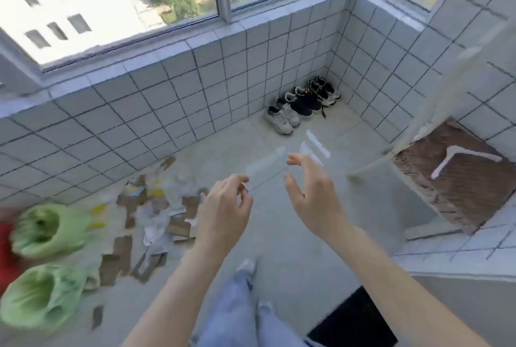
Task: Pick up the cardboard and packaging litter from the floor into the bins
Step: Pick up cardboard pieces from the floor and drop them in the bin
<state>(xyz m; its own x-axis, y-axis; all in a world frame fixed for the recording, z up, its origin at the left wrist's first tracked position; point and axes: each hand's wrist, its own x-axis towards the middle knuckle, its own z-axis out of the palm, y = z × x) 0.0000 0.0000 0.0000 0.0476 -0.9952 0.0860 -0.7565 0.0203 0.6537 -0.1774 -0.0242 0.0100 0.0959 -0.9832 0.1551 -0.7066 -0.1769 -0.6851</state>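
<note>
Pinching a clear, filmy plastic bag (282, 164), left hand (227, 204); right hand (312, 193) spread wide

Torn brown cardboard pieces (122, 251) and white packaging scraps (156, 221) lie scattered on the floor (293, 249). Two bins (42, 260) with green bags stand just beside them.

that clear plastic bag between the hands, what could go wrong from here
1. The left hand pinches only one edge of the clear plastic bag, and the right hand is open, so the bag may slip and drop back to the floor.
2. The green-lined bins stand far left, beyond the cardboard scraps; stepping that way risks treading on loose pieces.
3. The view is blurred, so small scraps may be missed.
</note>
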